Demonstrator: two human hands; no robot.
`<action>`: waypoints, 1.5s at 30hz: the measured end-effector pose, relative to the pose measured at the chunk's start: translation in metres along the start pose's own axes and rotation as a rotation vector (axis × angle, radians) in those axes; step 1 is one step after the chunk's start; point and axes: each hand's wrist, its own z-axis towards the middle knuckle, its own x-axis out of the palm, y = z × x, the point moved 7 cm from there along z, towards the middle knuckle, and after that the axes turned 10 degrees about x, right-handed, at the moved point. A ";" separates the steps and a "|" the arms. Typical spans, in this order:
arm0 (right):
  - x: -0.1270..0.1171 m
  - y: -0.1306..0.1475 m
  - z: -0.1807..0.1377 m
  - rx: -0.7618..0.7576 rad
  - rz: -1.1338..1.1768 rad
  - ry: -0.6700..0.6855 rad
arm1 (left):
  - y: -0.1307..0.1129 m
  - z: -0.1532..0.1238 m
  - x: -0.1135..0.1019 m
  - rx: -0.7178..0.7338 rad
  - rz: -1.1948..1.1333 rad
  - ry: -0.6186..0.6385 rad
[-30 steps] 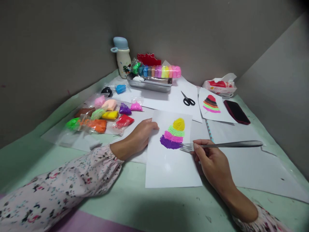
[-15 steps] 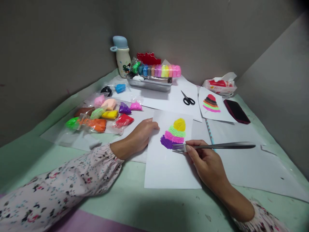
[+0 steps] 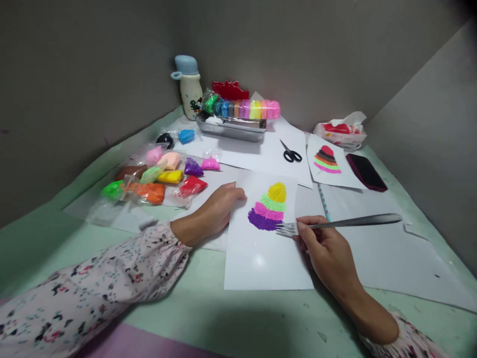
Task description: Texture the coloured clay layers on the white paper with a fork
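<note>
The right hand [image 3: 331, 253], right of the middle of the frame, was closed on a metal fork [image 3: 357, 221], pinching it with thumb and fingers just behind the tines. The handle ran out over the hand toward the right side of the frame, and the tines lay over the right end of a purple band [image 3: 264, 220] of what looked like soft clay; whether they pressed into it could not be told.

That band was the lowest of a stack near the centre of the frame, under a pink band [image 3: 269, 211], a light green band [image 3: 273, 201] and a yellow piece [image 3: 277, 192], all on a white sheet [image 3: 266, 263]. The left hand [image 3: 214, 211] rested at the sheet's left edge, its thumb out toward the paper and its other fingers mostly hidden — whether it gripped or only pressed, I could not tell.

The fork looked stiff, smooth and fairly light, though its long handle probably tipped the balance rightward; the hold close to the tines seemed good for small, controlled pressure. The clay seemed soft and easily dented, so best left ungrasped. The sheet looked thin, light and apt to slide on the tabletop [image 3: 201, 298] — best steadied at a bare margin.
</note>
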 end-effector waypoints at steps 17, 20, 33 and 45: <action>0.009 0.011 0.000 -0.082 0.089 0.090 | 0.001 0.000 0.014 0.005 -0.019 0.122; 0.010 0.012 0.000 -0.075 0.064 0.108 | 0.001 0.000 0.014 0.019 -0.009 0.126; 0.002 0.002 0.002 -0.015 -0.045 0.011 | -0.002 0.001 0.004 0.073 0.124 0.076; -0.007 -0.009 0.006 -0.003 0.036 -0.039 | -0.004 0.005 -0.004 0.126 0.162 -0.020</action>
